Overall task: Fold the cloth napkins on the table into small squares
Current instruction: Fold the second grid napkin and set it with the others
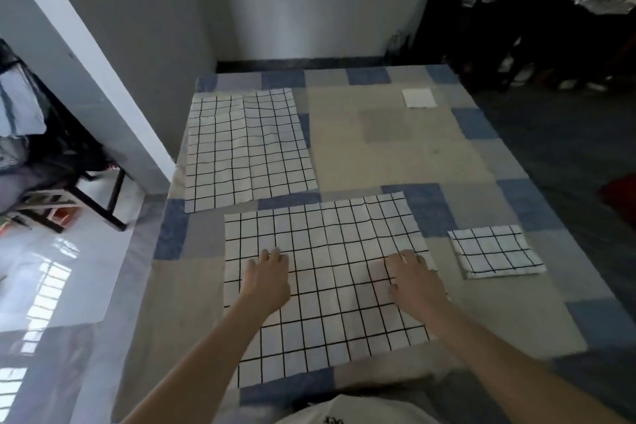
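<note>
Near napkin (330, 282), white cloth with a black grid, is lying flat and unfolded at the table's (413, 155) front edge, faintly creased, long axis running front to back. Left hand (266, 280) and right hand (414, 280) are pressing it palms-down, fingers spread, gripping nothing.

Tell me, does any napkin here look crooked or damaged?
Nothing looks damaged. The far grid napkin lies slightly askew with creases; the folded grid napkin is a bit tilted. Both hands press the near one flat.
</note>
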Available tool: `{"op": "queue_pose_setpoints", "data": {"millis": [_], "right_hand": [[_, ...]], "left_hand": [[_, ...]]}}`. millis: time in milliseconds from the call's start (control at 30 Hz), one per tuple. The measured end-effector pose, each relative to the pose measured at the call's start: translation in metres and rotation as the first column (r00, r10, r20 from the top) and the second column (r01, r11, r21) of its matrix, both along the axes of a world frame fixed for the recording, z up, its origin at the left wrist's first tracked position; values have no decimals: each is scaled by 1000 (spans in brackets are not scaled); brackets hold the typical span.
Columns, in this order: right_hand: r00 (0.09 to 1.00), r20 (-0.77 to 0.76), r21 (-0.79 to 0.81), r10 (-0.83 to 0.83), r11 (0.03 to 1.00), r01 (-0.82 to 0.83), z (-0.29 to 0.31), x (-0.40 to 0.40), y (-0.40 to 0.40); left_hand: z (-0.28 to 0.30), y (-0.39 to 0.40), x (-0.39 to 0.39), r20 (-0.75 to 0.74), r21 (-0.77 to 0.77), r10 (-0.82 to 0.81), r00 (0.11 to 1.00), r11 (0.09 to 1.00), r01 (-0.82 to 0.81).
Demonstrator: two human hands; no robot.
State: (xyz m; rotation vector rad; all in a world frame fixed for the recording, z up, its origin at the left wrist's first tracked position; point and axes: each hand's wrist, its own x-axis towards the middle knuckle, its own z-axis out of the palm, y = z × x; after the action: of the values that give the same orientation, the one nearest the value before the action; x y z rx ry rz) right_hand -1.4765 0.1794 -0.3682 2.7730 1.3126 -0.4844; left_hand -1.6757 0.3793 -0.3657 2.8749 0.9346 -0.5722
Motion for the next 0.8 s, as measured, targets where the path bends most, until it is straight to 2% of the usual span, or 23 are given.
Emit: {"op": "queue_pose_setpoints", "data": {"millis": [167,333,433,500,600,700,800], "right_hand": [[999,32,72,25,997,-27,-6,16,4],[978,2,212,207,956,-203,-15,-23,38],[945,-69,256,319,921,-292,-24,-62,68],[934,-116,247,337,921,-301,-35,-79,79],[934,-96,220,343,923,-316,-53,-79,77],[934,-40,159,354,925,-344,-67,-50,53],[966,26,140,256,956,-257,-74,-11,26]], "left_hand": [[-15,8,-18,81,-40,42,996,998,-39],[-32,-22,-19,262,-66,72,962,996,-57],[-41,-46,-6,256,-96,50,966,995,-26],[-51,-52,-4,250,-79,72,966,995,-54],[-69,-51,-18,289,-160,178,941,978,-135],[-77,-47,-27,286,-153,149,947,982,-108],[-76,-35,-25,306,-132,98,947,989,-59]]}}
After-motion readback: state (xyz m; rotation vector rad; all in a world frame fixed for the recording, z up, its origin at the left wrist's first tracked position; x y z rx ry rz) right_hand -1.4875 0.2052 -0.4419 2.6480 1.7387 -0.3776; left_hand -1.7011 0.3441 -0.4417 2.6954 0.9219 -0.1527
